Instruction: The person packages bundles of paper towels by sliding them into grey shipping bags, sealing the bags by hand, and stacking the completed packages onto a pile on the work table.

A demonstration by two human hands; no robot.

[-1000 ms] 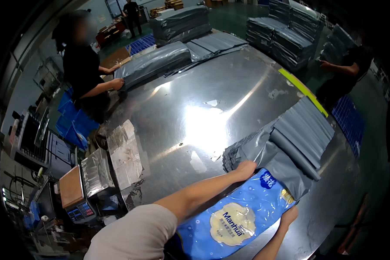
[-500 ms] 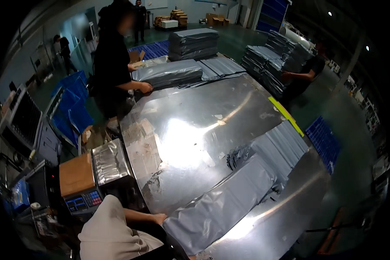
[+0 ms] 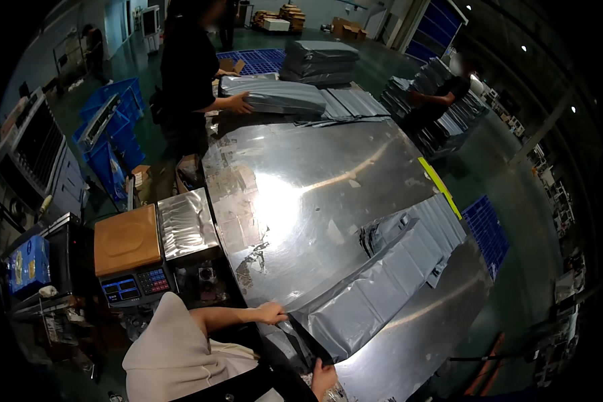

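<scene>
A long grey plastic bag [image 3: 365,298] lies slantwise across the metal table, its body full and flat-topped. Its near end gapes, showing a dark inside. My left hand [image 3: 269,313] pinches the left edge of that mouth. At the opposite edge, my right hand [image 3: 324,380] is closed on the plastic, with its lower part running toward the picture's bottom. Flat grey plastic bags [image 3: 435,221] lie overlapped at the far end of the full one. More folded grey layers [image 3: 385,233] stick out along its left side.
A scale [image 3: 130,258] stands left of the metal table [image 3: 315,221]. Across the table a co-worker [image 3: 187,80] handles another grey bundle [image 3: 275,95], near a tall grey stack [image 3: 320,61]. Another person [image 3: 442,100] stands by piled grey bags at the far right.
My hands have drawn the near end of the bag open, and my right hand has come into clearer view. The view has shifted slightly. The co-worker's hand has moved up onto the far bundle.
</scene>
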